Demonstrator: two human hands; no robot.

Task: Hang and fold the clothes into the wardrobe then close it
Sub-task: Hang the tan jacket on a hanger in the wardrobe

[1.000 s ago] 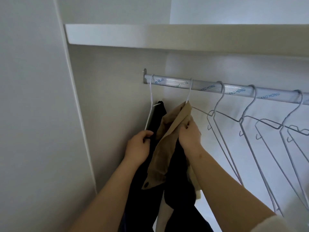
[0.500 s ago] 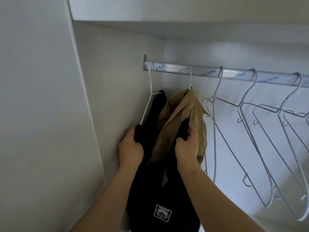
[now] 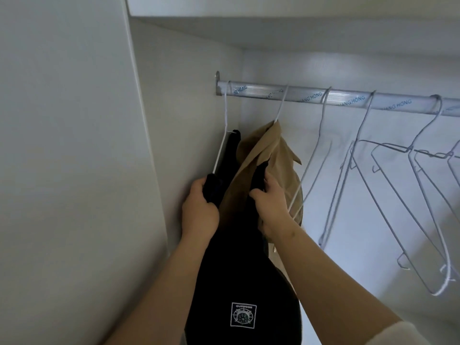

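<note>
The far left is taken up by the wardrobe side panel [image 3: 74,170], plain white, w/ a shelf [image 3: 273,11] seen overhead. A metal rail [image 3: 298,95] is fixed to the inner wall by a bracket [image 3: 218,83] and runs off to the right; blue lettering is printed along it.

Nearest the bracket, a white wire hanger [image 3: 226,113] is hooked over the rail. The black garment [image 3: 236,270] is draped on it and hangs down btwn the two forearms. A small square patch [image 3: 243,315] is seen low on the fabric. The left hand [image 3: 199,210] is curled round the black cloth at the lower end of that hanger's left arm, fingers wrapped tight.

Just to the right, the tan shirt [image 3: 271,150] is hung on a second hanger [image 3: 281,105]. It is pressed against the black garment and partly hidden behind it. The right hand [image 3: 272,205] is closed on the other upper edge of the black garment, w/ a fold pinched btwn thumb and fingers, in front of the tan shirt. A wire arm of the second hanger passes beside the wrist; whether it is touched can't be told.

Further right, several empty wire hangers [image 3: 388,146] are hooked on the rail, tilted & overlapping, well apart from both hands. At bottom right, a pale sleeve [image 3: 403,334] is seen on the right forearm.
</note>
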